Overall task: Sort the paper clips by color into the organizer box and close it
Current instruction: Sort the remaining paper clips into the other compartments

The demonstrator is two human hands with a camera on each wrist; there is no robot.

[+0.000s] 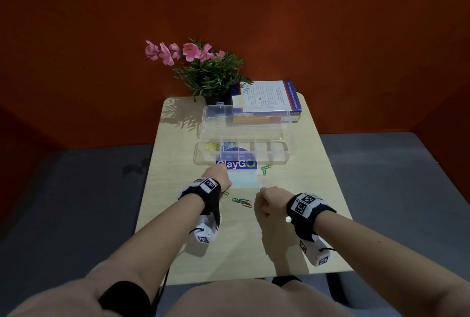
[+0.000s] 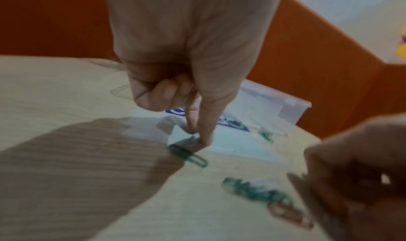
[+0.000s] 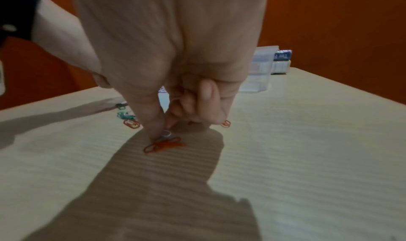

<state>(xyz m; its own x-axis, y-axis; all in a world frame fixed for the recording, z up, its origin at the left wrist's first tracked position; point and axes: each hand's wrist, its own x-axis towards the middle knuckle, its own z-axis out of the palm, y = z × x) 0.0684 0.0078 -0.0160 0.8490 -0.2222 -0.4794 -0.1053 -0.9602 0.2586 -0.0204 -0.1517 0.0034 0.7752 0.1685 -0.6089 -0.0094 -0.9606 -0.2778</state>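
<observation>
The clear organizer box lies open at mid-table, with yellow clips in its left compartment and blue clips beside them. My left hand points thumb and index tip together onto the sticker's edge, right beside a green clip; nothing shows between them. My right hand pinches a small heap of orange clips on the table, and another orange clip pokes out under its curled fingers. A mixed green and orange cluster lies between the hands.
Two green clips lie in front of the box on the right. The box lid stands up behind it, against a stack of books and a potted plant. A blue sticker sits under the box.
</observation>
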